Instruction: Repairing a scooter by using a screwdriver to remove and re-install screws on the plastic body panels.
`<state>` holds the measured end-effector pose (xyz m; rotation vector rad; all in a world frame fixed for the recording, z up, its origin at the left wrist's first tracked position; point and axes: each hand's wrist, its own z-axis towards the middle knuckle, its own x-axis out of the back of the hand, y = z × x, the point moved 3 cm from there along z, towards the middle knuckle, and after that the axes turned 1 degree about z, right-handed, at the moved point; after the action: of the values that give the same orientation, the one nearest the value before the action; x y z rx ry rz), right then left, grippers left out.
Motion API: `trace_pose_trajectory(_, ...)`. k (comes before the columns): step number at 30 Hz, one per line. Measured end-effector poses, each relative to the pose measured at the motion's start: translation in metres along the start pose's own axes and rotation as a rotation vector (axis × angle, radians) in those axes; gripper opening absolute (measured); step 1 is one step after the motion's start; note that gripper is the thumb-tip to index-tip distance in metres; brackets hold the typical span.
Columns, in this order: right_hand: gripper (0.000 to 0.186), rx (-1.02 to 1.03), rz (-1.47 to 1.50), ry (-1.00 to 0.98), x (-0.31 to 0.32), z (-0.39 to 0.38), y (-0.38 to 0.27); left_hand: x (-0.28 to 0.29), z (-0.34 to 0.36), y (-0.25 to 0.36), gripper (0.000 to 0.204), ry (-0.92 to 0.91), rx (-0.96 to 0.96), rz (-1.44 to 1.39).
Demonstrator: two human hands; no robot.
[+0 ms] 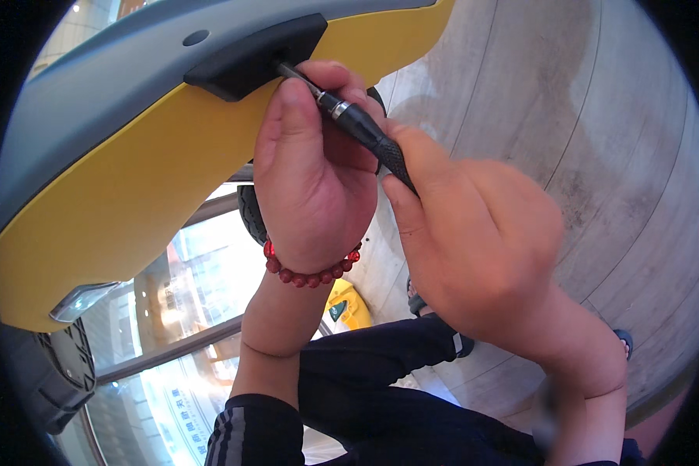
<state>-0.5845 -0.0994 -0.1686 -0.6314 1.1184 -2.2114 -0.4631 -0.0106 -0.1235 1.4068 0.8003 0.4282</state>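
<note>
My right hand (481,233) is closed round the black knurled handle of a screwdriver (357,124). The tool slants up and to the left, its tip reaching a recess in a black trapezoid-shaped part (248,62). That part sits on the edge of a yellow and grey vehicle body (132,163). With a red bead bracelet (303,276) at the wrist, my left hand (314,163) pinches round the metal shaft close to the tip, thumb on one side and fingers on the other. The very tip and any screw under it are hidden in the recess.
Below the body stand a black treaded wheel (250,213) and, at the lower left, another wheel (66,373). A clear lamp (89,299) is set in the yellow panel. Glass (171,357) reflects bright light. Grey wood-look floor (598,116) lies to the right.
</note>
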Motion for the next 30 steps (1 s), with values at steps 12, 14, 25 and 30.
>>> trace_pose_trajectory(12, 0.029, -0.058, 0.025, -0.029, 0.013, 0.013, -0.005, -0.002, 0.002, 0.004, 0.036, -0.029, 0.007, 0.101)
trace_pose_trajectory(14, 0.03, 0.05, -0.124, -0.035, 0.023, 0.019, -0.008, -0.005, 0.002, 0.004, 0.038, 0.008, 0.016, 0.084)
trace_pose_trajectory(25, 0.022, -0.012, -0.116, -0.204, 0.035, 0.037, -0.019, -0.011, 0.005, 0.005, 0.04, -0.036, 0.084, -0.077)
trace_pose_trajectory(30, 0.016, -0.638, 0.6, -0.25, 0.025, 0.031, -0.007, -0.009, 0.006, 0.004, 0.04, -0.051, 0.036, 0.029)
